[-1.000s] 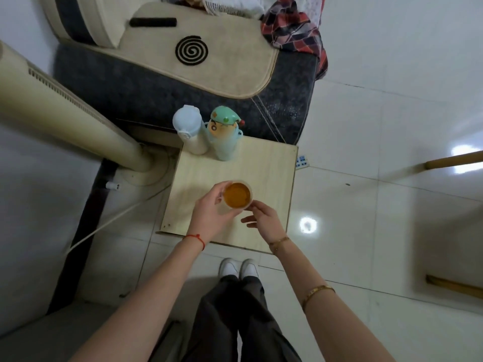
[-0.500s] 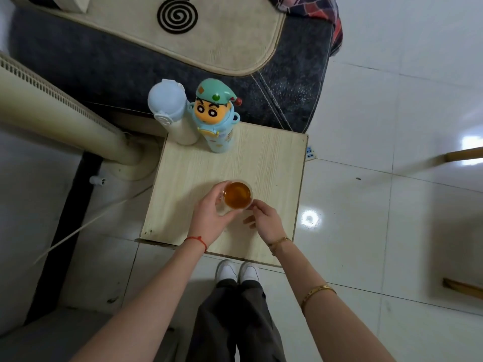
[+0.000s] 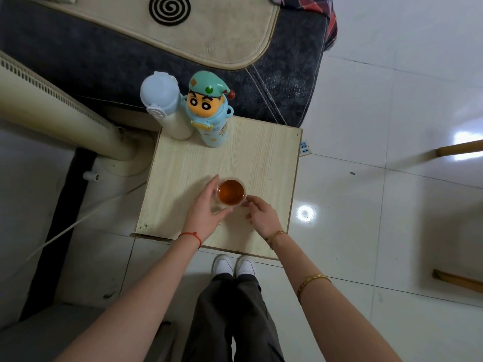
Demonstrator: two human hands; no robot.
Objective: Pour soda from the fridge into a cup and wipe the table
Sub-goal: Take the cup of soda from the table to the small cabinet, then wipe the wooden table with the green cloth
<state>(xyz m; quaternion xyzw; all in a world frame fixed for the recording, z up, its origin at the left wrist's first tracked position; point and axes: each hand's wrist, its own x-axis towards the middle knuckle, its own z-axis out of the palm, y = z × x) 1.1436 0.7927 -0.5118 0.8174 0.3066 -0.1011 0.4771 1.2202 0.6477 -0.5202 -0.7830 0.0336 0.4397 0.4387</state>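
Note:
A clear cup full of amber soda is near the middle front of a small light-wood table. My left hand curls round the cup's left side, fingers and thumb on its wall. My right hand is at the cup's right, its fingertips touching the wall near the base. Whether the cup rests on the table or hangs just above it, I cannot tell.
At the table's back left stand a white flask and a cartoon-figure bottle. Behind is a dark sofa with a beige mat. A cream fan column lies left. A power strip sits on the tiled floor.
The view has tilted down and shifted, so the table sits lower and more central. Both hands stay at the cup, which has come lower toward the tabletop.

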